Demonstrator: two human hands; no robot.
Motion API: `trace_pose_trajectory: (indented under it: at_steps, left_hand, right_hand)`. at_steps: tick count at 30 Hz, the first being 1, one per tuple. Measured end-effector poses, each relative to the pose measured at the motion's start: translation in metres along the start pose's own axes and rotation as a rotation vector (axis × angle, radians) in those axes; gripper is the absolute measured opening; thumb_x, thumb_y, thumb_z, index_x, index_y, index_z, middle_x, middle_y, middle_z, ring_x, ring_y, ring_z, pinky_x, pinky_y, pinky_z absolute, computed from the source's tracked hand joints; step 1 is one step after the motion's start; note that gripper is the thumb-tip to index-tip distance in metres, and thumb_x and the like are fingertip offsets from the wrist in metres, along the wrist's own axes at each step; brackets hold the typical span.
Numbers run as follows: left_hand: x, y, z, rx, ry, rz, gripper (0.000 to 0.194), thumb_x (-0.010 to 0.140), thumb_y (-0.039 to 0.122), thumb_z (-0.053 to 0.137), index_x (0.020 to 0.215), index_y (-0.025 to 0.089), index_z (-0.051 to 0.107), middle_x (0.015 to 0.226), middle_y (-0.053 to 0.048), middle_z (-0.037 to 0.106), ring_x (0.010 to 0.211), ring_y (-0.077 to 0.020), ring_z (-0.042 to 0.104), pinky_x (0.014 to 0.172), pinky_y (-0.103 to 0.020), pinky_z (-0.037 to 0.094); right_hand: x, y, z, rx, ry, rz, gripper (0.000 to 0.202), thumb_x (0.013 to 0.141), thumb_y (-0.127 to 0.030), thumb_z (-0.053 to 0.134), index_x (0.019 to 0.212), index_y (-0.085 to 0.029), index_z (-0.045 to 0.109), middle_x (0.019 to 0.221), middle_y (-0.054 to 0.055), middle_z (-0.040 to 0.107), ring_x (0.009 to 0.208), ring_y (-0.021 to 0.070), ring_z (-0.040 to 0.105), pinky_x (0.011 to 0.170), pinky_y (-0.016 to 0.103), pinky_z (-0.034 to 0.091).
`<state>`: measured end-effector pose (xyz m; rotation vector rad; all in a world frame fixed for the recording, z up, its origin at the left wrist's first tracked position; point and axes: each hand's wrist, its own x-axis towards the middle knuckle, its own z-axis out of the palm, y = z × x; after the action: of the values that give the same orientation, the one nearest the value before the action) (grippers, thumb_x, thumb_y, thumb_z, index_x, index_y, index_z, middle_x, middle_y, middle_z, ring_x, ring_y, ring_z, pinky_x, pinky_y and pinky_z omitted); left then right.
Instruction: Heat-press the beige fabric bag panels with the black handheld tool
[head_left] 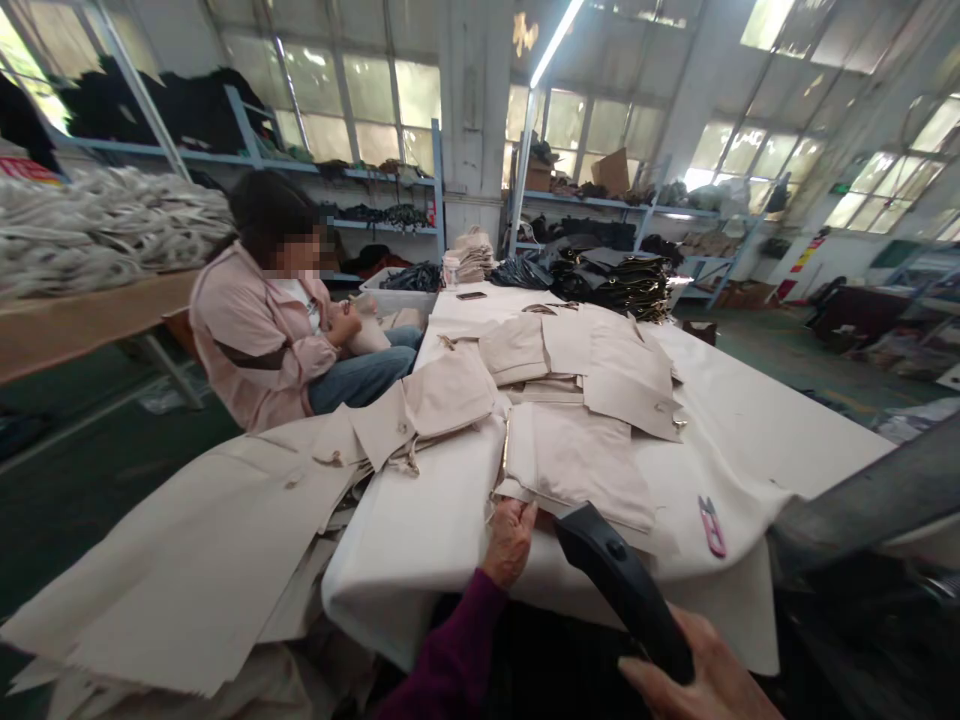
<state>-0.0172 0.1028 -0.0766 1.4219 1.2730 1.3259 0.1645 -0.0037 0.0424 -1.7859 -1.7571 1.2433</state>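
A beige fabric piece [592, 460] lies near the front of the white-covered table. My left hand [511, 540] pinches its near left corner, fingers closed on the cloth. In my right hand [694, 660], at the lower right, is the handle of a black handheld tool [619, 575]. The tool's wide head points up and left, close to the near edge of the fabric piece; whether they touch is unclear. Behind lie more beige pieces [626, 365], overlapping, some with metal fittings.
Pink-handled snips [711, 527] lie on the table [757, 420] at right. Large beige panels [202, 540] overhang at left. A seated person [255, 310] handles fabric beyond them. Dark stacked pieces [611, 275] and a phone [471, 295] are at the back.
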Motion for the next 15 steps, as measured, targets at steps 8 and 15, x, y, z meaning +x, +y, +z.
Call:
trace_pose_trajectory:
  at_steps: [8, 15]
  left_hand:
    - [0.001, -0.012, 0.002, 0.0, 0.018, 0.018, 0.026, 0.083, 0.028, 0.041, 0.064, 0.019, 0.058, 0.066, -0.005, 0.062, 0.069, -0.019, 0.057, 0.067, -0.03, 0.047]
    - [0.002, -0.004, 0.001, -0.023, 0.015, 0.064, 0.026, 0.085, 0.03, 0.041, 0.074, 0.019, 0.062, 0.077, -0.008, 0.066, 0.077, -0.0213, 0.058, 0.078, -0.035, 0.047]
  right_hand:
    - [0.031, -0.026, 0.016, 0.044, -0.058, -0.045, 0.008, 0.072, -0.021, 0.055, 0.077, -0.018, 0.049, 0.047, -0.008, 0.048, 0.036, 0.0086, 0.049, 0.036, 0.017, 0.036]
    - [0.055, -0.039, 0.006, 0.055, 0.036, -0.018, 0.016, 0.076, -0.03, 0.058, 0.072, -0.019, 0.048, 0.046, -0.006, 0.053, 0.039, 0.0105, 0.053, 0.038, 0.018, 0.04]
